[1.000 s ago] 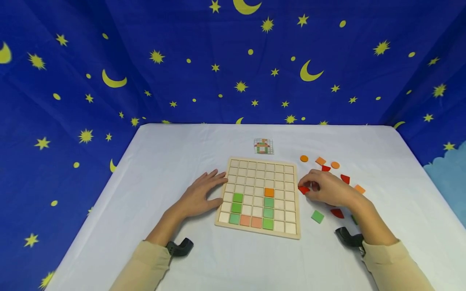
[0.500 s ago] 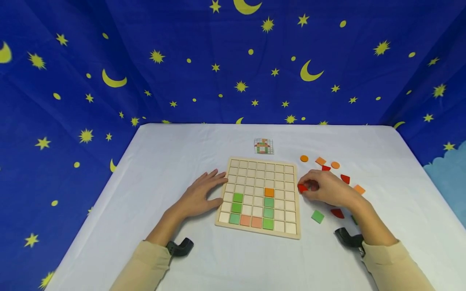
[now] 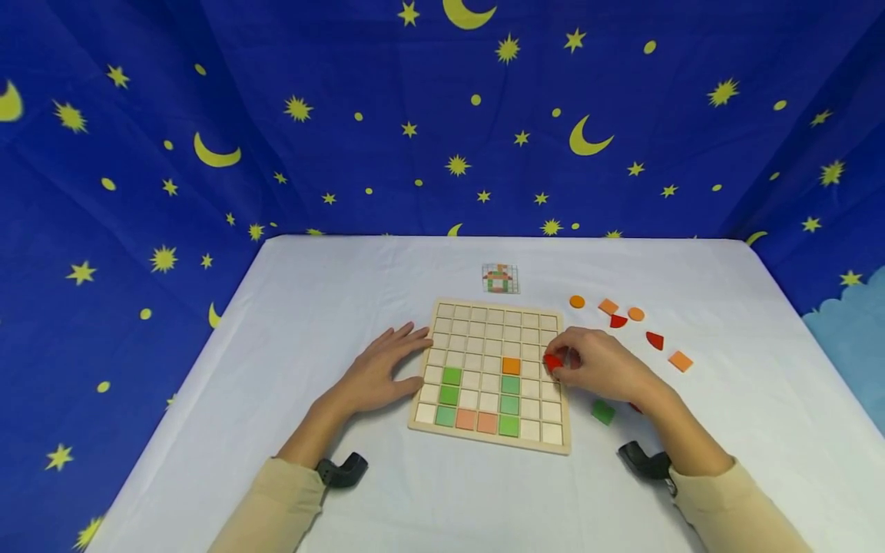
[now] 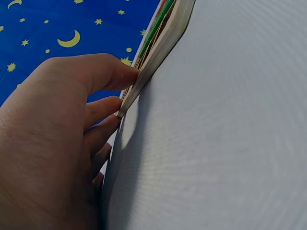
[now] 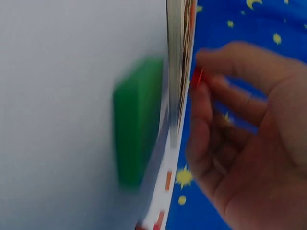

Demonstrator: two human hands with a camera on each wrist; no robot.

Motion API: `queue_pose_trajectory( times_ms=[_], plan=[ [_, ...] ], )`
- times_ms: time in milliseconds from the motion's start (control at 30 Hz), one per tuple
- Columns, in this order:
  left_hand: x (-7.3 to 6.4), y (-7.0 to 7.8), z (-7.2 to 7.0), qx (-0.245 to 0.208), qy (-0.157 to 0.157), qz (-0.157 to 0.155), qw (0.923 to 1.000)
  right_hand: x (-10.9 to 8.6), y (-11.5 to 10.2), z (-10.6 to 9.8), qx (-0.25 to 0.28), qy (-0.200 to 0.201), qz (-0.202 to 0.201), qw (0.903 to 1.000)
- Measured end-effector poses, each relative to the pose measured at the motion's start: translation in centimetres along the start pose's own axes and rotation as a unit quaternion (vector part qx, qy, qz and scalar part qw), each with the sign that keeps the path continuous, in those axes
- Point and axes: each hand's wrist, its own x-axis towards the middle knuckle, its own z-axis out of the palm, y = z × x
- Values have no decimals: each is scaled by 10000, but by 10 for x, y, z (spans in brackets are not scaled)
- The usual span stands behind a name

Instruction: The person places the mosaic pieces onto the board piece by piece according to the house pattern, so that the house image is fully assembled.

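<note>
A wooden grid board lies flat on the table, with green, pink and orange square tiles in some of its lower cells. My left hand rests at the board's left edge, thumb and fingertips touching the frame, as the left wrist view also shows. Over the board's right edge, my right hand pinches a red tile between thumb and fingers. The right wrist view shows that red tile at the fingertips, above the board. A green square tile lies on the cloth below the right hand.
Right of the board lie loose tiles: an orange disc, orange squares such as one at the far right, and red quarter-round pieces, one uncovered. A small pattern card lies behind the board. A starry blue curtain surrounds the white table.
The right hand has picked up the red tile from beside the board and moved left with it over the right edge. The left hand has stayed put.
</note>
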Motion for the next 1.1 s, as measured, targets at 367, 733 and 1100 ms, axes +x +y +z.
queue_pose_trajectory(
  times_ms=[367, 733, 1100],
  plan=[
    [-1, 3, -3, 2, 90, 41, 10000, 4, -20, 13, -116, 168, 192, 9996],
    [-1, 2, -1, -46, 37, 21, 10000, 5, -23, 21, -110, 86, -167, 9998],
    [-1, 3, -1, -39, 45, 28, 10000, 4, -20, 20, -151, 88, -308, 9994]
  ],
)
